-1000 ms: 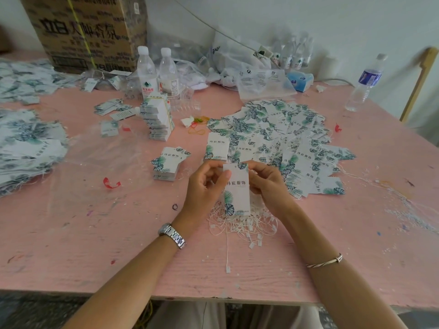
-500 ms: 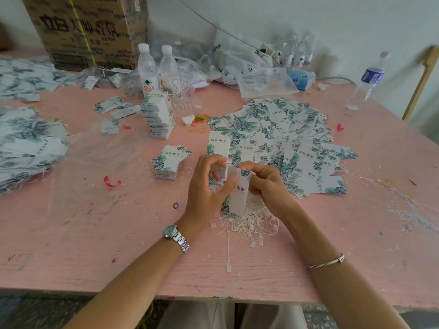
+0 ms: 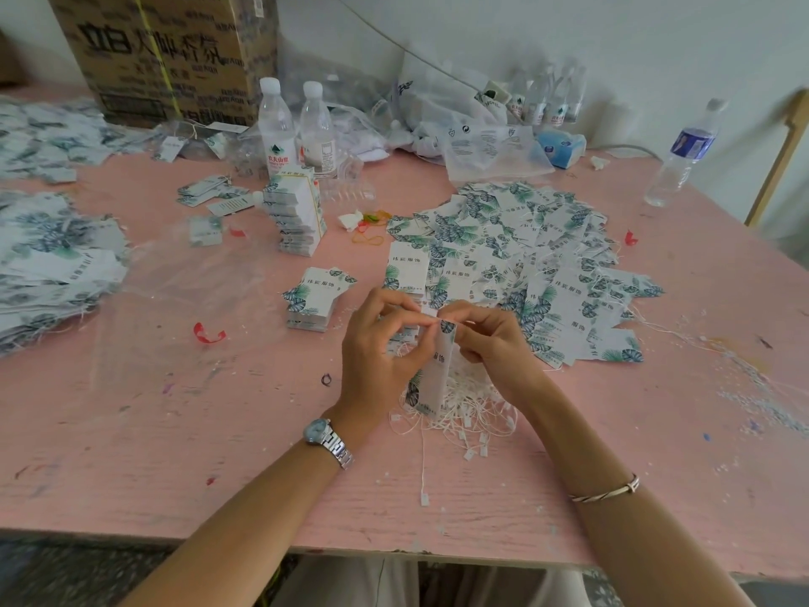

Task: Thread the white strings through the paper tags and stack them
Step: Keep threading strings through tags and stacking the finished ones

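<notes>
A white paper tag (image 3: 433, 374) with green leaf print hangs nearly edge-on between my hands above a heap of white strings (image 3: 464, 409). My left hand (image 3: 378, 348) pinches the tag's top corner with thumb and forefinger. My right hand (image 3: 490, 339) pinches the same top end from the other side; whether a string end sits between its fingertips is too small to tell. A small stack of tags (image 3: 313, 304) lies left of my hands. Another flat tag (image 3: 407, 271) lies just beyond them. A wide loose spread of tags (image 3: 538, 256) covers the table to the right.
A tall tag stack (image 3: 297, 216) and two water bottles (image 3: 297, 129) stand behind. A cardboard box (image 3: 166, 54) sits at the back left, another bottle (image 3: 683, 155) at the far right. Tag piles (image 3: 52, 256) lie on clear plastic at the left of the pink table (image 3: 175, 453).
The tag turned from facing me to nearly edge-on, and both hands closed in on its top end.
</notes>
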Action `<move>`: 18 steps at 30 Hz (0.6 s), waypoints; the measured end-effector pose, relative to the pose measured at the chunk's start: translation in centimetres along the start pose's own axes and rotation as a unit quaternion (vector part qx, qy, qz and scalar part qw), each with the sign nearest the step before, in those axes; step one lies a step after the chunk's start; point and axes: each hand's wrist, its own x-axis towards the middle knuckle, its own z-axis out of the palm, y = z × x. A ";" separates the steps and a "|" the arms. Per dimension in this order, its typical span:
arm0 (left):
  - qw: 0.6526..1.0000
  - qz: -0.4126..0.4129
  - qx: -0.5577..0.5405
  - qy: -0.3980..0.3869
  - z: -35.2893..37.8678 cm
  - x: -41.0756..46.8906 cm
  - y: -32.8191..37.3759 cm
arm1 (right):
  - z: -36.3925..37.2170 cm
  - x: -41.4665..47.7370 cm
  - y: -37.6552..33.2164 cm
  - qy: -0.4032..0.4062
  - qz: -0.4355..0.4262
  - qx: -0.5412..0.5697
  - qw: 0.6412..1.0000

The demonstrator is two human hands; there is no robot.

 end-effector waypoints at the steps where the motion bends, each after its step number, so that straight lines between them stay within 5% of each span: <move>1: 1.000 -0.006 0.001 0.002 0.0 0.0 0.1 | 0.1 0.0 0.0 -0.001 0.000 -0.009 1.000; 18: 0.999 -0.040 -0.010 -0.017 0.1 -0.2 0.1 | 0.4 0.0 -0.6 0.002 -0.005 -0.030 1.000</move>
